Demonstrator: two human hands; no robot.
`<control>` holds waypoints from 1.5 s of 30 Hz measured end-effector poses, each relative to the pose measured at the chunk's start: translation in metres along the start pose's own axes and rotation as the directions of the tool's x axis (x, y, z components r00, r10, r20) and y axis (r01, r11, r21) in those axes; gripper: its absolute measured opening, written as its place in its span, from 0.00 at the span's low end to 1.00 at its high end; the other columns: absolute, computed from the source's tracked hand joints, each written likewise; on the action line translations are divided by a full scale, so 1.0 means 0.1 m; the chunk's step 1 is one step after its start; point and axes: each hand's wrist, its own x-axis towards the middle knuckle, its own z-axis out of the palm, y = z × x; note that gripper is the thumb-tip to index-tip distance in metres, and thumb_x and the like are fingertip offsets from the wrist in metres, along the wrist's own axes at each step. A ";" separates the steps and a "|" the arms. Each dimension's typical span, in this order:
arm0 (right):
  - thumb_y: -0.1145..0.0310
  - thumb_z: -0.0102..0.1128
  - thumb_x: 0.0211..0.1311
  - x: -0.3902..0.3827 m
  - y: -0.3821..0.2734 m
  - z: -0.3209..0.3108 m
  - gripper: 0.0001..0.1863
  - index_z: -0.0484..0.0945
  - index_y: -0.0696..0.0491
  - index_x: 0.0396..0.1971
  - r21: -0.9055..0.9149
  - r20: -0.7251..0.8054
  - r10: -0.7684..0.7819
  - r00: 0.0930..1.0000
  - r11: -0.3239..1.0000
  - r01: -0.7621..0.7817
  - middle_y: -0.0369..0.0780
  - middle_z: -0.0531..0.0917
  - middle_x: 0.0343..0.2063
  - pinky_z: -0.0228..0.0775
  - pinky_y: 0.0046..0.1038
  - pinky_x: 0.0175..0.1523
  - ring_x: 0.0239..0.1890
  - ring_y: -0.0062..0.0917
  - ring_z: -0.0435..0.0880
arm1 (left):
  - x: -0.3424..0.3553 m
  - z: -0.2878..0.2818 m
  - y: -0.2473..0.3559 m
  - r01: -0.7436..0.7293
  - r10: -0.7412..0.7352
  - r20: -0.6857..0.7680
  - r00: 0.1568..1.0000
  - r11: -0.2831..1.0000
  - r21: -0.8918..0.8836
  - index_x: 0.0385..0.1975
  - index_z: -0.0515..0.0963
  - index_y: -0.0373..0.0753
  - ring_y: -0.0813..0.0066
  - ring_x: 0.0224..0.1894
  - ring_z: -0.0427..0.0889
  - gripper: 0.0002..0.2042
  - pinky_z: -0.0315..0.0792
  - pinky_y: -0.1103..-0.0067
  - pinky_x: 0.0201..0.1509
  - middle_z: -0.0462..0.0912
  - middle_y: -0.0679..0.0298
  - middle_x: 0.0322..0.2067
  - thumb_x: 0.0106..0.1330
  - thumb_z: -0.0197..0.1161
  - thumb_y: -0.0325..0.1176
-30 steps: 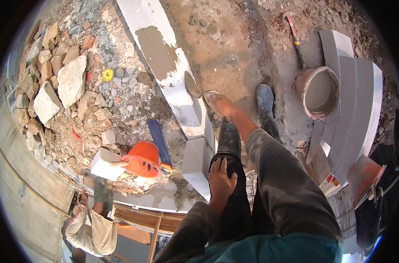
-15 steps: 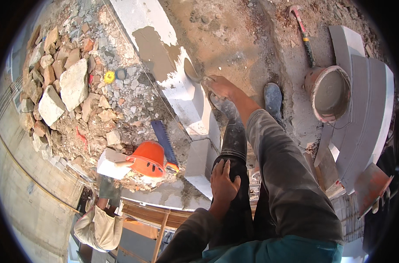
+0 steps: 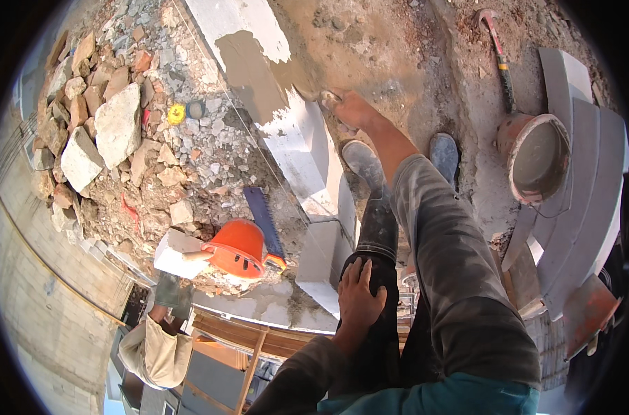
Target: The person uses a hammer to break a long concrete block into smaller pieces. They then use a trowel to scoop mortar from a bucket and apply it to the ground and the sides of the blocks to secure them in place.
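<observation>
My right hand (image 3: 356, 113) grips the handle of a trowel (image 3: 330, 97) beside the right edge of a row of white blocks (image 3: 297, 142). The trowel's blade is seen nearly edge-on, close to a ragged patch of wet grey mortar (image 3: 251, 72) spread over the blocks' top. My left hand (image 3: 361, 290) lies on my knee, fingers apart and holding nothing. A taut string (image 3: 244, 135) runs along the left side of the row. Nearer me stands a grey-white block (image 3: 321, 252) at the row's end.
Right of my boots stand a bucket of mortar (image 3: 538, 160), a hammer (image 3: 495, 52) and stacked pale slabs (image 3: 583, 187). Left lie rubble (image 3: 118, 124), a yellow tape measure (image 3: 176, 113), a handsaw (image 3: 264, 218), an orange hard hat (image 3: 237, 247) and a co-worker (image 3: 159, 353).
My right hand has moved the trowel farther along the row, and its blade has turned from broad side to nearly edge-on. The left hand stays on the knee. The whole view has shifted slightly.
</observation>
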 end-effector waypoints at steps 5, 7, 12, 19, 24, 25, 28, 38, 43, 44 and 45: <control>0.58 0.52 0.68 -0.38 0.51 0.11 0.25 0.67 0.49 0.63 -0.044 0.066 0.001 0.998 0.999 0.002 0.41 0.80 0.32 0.68 0.29 0.18 0.16 0.24 0.76 | 0.01 -0.03 -0.03 -0.005 0.006 -0.015 1.000 1.000 0.026 0.61 0.68 0.40 0.53 0.66 0.62 0.32 0.58 0.62 0.68 0.66 0.53 0.63 0.53 0.66 0.36; 0.55 0.52 0.69 -0.37 0.38 0.05 0.27 0.65 0.47 0.65 0.180 0.048 0.004 0.999 0.984 -0.012 0.38 0.76 0.25 0.66 0.26 0.16 0.16 0.22 0.74 | 0.01 -0.03 -0.01 -0.007 0.008 -0.032 0.999 1.000 0.026 0.61 0.68 0.40 0.52 0.66 0.62 0.32 0.58 0.62 0.68 0.66 0.53 0.63 0.53 0.66 0.36; 0.56 0.50 0.71 -0.06 0.00 0.13 0.25 0.65 0.47 0.65 0.314 -0.048 -0.038 0.998 0.948 0.051 0.35 0.73 0.22 0.62 0.24 0.14 0.14 0.19 0.73 | -0.04 0.07 -0.07 -0.024 0.025 0.010 1.000 0.999 -0.040 0.62 0.67 0.40 0.52 0.67 0.60 0.32 0.55 0.60 0.69 0.64 0.53 0.64 0.55 0.65 0.38; 0.54 0.51 0.69 -1.28 0.62 0.31 0.27 0.67 0.52 0.62 -0.029 0.117 0.099 0.988 0.995 -0.096 0.36 0.74 0.20 0.68 0.25 0.16 0.15 0.20 0.75 | -0.06 0.10 -0.04 0.032 -0.032 -0.011 0.999 0.999 -0.003 0.63 0.66 0.40 0.53 0.68 0.59 0.33 0.55 0.61 0.69 0.63 0.54 0.65 0.55 0.65 0.39; 0.59 0.56 0.66 -2.79 1.14 -0.18 0.21 0.72 0.58 0.51 0.014 -0.269 -0.121 0.956 0.992 0.129 0.37 0.75 0.22 0.69 0.22 0.28 0.21 0.16 0.74 | -0.06 0.27 -0.04 0.028 -0.028 -0.019 0.999 1.000 -0.003 0.63 0.66 0.40 0.54 0.69 0.58 0.33 0.55 0.62 0.69 0.62 0.55 0.65 0.56 0.64 0.40; 0.60 0.57 0.65 -3.09 1.22 -0.29 0.19 0.73 0.59 0.49 0.051 -0.381 -0.135 0.915 0.985 0.166 0.39 0.78 0.24 0.71 0.22 0.31 0.23 0.17 0.76 | -0.10 0.32 -0.04 0.025 -0.025 -0.030 0.999 1.000 0.005 0.63 0.66 0.40 0.54 0.68 0.58 0.33 0.55 0.62 0.69 0.63 0.55 0.65 0.56 0.64 0.40; 0.64 0.57 0.65 -3.90 1.43 -0.94 0.16 0.73 0.59 0.45 -0.328 -0.615 -0.157 0.773 0.942 -0.069 0.40 0.77 0.27 0.69 0.24 0.34 0.27 0.18 0.73 | -0.14 0.45 0.03 0.073 -0.073 -0.030 0.997 0.997 0.027 0.63 0.66 0.40 0.54 0.68 0.59 0.32 0.56 0.62 0.69 0.63 0.54 0.65 0.56 0.63 0.41; 0.59 0.53 0.61 -4.05 1.72 -2.73 0.24 0.73 0.65 0.49 -0.699 -0.676 -0.053 0.735 0.364 -0.616 0.55 0.82 0.41 0.71 0.45 0.53 0.48 0.49 0.80 | -0.47 1.06 0.05 -0.029 -0.039 -0.263 0.964 0.968 -0.249 0.58 0.70 0.32 0.49 0.65 0.63 0.27 0.57 0.63 0.69 0.68 0.47 0.60 0.56 0.63 0.31; 0.58 0.52 0.60 -3.93 1.82 -2.92 0.22 0.78 0.65 0.40 -0.778 -0.579 -0.022 0.815 0.313 -0.544 0.56 0.82 0.39 0.71 0.45 0.53 0.46 0.50 0.80 | -0.74 0.71 0.02 -0.043 -0.119 -0.500 0.858 0.953 -0.301 0.59 0.69 0.30 0.49 0.63 0.67 0.27 0.60 0.63 0.67 0.70 0.45 0.59 0.56 0.59 0.26; 0.58 0.52 0.60 -3.87 1.85 -2.88 0.22 0.79 0.65 0.38 -0.793 -0.550 -0.032 0.834 0.331 -0.511 0.56 0.83 0.38 0.71 0.46 0.53 0.46 0.51 0.80 | -0.79 0.67 -0.03 -0.043 -0.140 -0.556 0.819 0.952 -0.303 0.59 0.69 0.30 0.49 0.63 0.67 0.27 0.60 0.63 0.67 0.70 0.45 0.59 0.56 0.58 0.25; 0.57 0.53 0.60 -3.77 2.04 -2.94 0.22 0.79 0.65 0.36 -0.827 -0.507 -0.109 0.855 0.340 -0.448 0.55 0.83 0.35 0.72 0.44 0.49 0.42 0.48 0.82 | -0.82 0.66 -0.12 -0.016 -0.144 -0.616 0.774 0.969 -0.246 0.59 0.68 0.29 0.48 0.63 0.67 0.27 0.61 0.62 0.67 0.70 0.45 0.58 0.55 0.58 0.24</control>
